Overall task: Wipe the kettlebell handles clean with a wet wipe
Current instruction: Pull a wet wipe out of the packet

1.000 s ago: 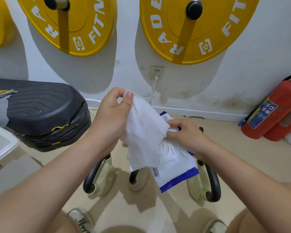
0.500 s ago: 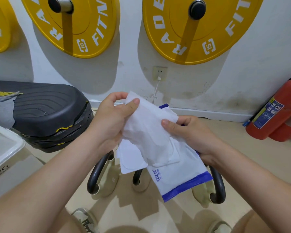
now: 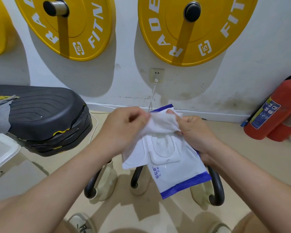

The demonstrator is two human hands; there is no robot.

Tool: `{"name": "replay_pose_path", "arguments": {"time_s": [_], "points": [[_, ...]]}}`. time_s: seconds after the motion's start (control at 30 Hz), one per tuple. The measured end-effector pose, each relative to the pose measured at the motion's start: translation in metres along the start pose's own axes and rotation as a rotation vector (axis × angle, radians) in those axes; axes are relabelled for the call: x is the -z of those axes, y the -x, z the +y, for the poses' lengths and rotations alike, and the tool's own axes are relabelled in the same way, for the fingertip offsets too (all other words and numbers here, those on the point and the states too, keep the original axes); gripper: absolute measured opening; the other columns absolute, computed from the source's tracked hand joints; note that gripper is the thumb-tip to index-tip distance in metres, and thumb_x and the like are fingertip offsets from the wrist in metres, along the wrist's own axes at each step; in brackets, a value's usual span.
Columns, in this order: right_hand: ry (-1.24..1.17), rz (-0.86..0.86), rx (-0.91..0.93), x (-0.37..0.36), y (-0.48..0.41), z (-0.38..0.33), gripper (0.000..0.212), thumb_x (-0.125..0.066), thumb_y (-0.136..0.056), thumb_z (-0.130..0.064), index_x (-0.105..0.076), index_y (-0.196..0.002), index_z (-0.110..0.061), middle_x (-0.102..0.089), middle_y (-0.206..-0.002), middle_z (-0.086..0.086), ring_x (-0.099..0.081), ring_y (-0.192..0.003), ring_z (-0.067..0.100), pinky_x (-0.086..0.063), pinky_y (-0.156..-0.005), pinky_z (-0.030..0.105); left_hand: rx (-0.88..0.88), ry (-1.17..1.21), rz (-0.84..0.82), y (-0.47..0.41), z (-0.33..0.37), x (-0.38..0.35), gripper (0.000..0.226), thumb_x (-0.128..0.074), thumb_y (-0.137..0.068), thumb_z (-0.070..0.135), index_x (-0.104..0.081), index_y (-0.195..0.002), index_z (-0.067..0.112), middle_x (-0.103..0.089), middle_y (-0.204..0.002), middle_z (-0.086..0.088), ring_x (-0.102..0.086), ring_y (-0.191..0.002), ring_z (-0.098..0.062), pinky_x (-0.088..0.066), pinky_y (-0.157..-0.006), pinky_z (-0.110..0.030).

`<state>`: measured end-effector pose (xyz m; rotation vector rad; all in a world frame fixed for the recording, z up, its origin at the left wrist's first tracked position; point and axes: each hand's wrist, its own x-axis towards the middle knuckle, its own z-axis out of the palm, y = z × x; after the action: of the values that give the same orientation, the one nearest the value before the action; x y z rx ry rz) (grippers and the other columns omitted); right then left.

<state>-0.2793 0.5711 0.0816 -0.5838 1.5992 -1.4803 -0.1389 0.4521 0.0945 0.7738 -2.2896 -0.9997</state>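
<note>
Pinching the white wet wipe (image 3: 161,122) at either end, the left hand (image 3: 123,130) and right hand (image 3: 196,132) hold it bunched above the blue-edged wipe pack (image 3: 178,172), which the right hand also grips underneath. The kettlebells (image 3: 106,180) stand on the floor (image 3: 242,148) just below, handles untouched.

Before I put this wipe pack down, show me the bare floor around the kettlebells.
Bare floor lies between the right kettlebell, the baseboard and the fire extinguisher. Another strip runs between the kettlebells and your shoes. Left is crowded: stacked black platform, white bin, a cable on the floor.
</note>
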Motion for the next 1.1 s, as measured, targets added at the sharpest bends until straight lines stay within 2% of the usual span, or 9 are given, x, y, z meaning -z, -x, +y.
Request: {"name": "replay_pose_path", "arguments": {"time_s": [0.17,0.27,0.43,0.5,0.6,0.73,0.9,1.0,1.1], "points": [[0.019,-0.134,0.039,0.007,0.002,-0.001,0.06,-0.074,-0.066,-0.043,-0.068,-0.088,0.013,-0.074,-0.084,0.019,-0.07,-0.067,0.027,-0.057,-0.066,0.033,0.295,0.47,0.117,-0.011,-0.009,0.014,0.046,-0.04,-0.103,0.033,-0.058,-0.09,-0.007,-0.061,-0.075,-0.022,-0.052,-0.065,-0.02,-0.04,-0.066,-0.031],[0.122,-0.207,0.014,0.012,0.003,-0.004,0.051,-0.088,-0.063,-0.029,-0.063,-0.081,0.012,-0.067,-0.076,0.019,-0.064,-0.065,0.027,-0.051,-0.066,0.036,0.408,0.607,0.235,-0.014,-0.008,0.022,0.032,-0.042,-0.103,0.029,-0.059,-0.084,0.01,-0.06,-0.065,-0.003,-0.05,-0.053,-0.015,-0.039,-0.055,-0.024],[0.137,-0.204,0.045,0.022,-0.002,-0.007,0.042,-0.072,-0.08,-0.002,-0.046,-0.051,-0.016,-0.05,-0.052,0.001,-0.049,-0.044,0.015,-0.041,-0.048,0.022,0.488,1.044,0.424,-0.02,-0.007,0.043,0.024,-0.049,-0.1,0.031,-0.059,-0.114,0.013,-0.067,-0.113,-0.006,-0.068,-0.1,-0.022,-0.058,-0.077,-0.047],[0.154,-0.225,0.062,0.026,-0.003,-0.007,0.042,-0.067,-0.082,0.005,-0.051,-0.051,-0.018,-0.054,-0.052,-0.002,-0.053,-0.044,0.014,-0.044,-0.047,0.022,0.478,1.158,0.49,-0.022,-0.006,0.051,0.023,-0.047,-0.102,0.028,-0.056,-0.111,0.009,-0.074,-0.097,-0.008,-0.072,-0.087,-0.022,-0.06,-0.067,-0.046],[0.192,-0.249,0.079,0.032,-0.004,-0.007,0.037,-0.066,-0.082,0.008,-0.057,-0.058,-0.019,-0.061,-0.061,0.002,-0.059,-0.054,0.02,-0.048,-0.055,0.028,0.399,1.296,0.567,-0.022,-0.012,0.071,0.02,-0.045,-0.102,0.017,-0.053,-0.084,0.011,-0.065,-0.054,0.001,-0.064,-0.049,-0.009,-0.052,-0.046,-0.021],[0.129,-0.267,0.092,0.036,-0.004,-0.008,0.023,-0.068,-0.075,0.004,-0.063,-0.077,-0.018,-0.067,-0.081,0.009,-0.064,-0.07,0.028,-0.053,-0.069,0.038,0.324,0.771,0.267,-0.015,-0.015,0.074,0.018,-0.058,-0.091,0.007,-0.056,-0.081,0.022,-0.057,-0.059,0.001,-0.047,-0.047,-0.017,-0.037,-0.04,-0.018],[0.104,-0.188,0.149,0.031,0.002,-0.014,0.035,-0.065,-0.069,0.003,-0.06,-0.1,-0.012,-0.066,-0.093,0.012,-0.064,-0.078,0.031,-0.053,-0.071,0.045,0.208,-0.022,-0.113,0.007,0.006,0.031,0.022,-0.07,-0.08,0.046,-0.064,-0.093,0.029,-0.063,-0.079,0.006,-0.06,-0.063,-0.012,-0.045,-0.058,-0.027],[0.086,-0.1,0.196,0.027,0.008,-0.017,0.051,-0.063,-0.076,0.01,-0.049,-0.114,-0.021,-0.064,-0.104,0.013,-0.065,-0.077,0.031,-0.056,-0.065,0.047,0.393,0.107,-0.332,0.016,0.016,0.023,0.034,-0.067,-0.085,0.044,-0.064,-0.103,0.015,-0.072,-0.089,-0.016,-0.063,-0.056,-0.022,-0.048,-0.055,-0.028],[0.259,-0.001,0.284,0.021,0.018,-0.015,0.084,-0.067,-0.073,0.003,-0.035,-0.125,-0.055,-0.06,-0.114,0.004,-0.066,-0.087,0.029,-0.059,-0.068,0.047,0.35,0.345,-0.265,0.022,0.029,0.021,0.025,-0.066,-0.09,0.016,-0.064,-0.103,-0.005,-0.07,-0.088,-0.026,-0.063,-0.061,-0.039,-0.054,-0.056,-0.049]]}}
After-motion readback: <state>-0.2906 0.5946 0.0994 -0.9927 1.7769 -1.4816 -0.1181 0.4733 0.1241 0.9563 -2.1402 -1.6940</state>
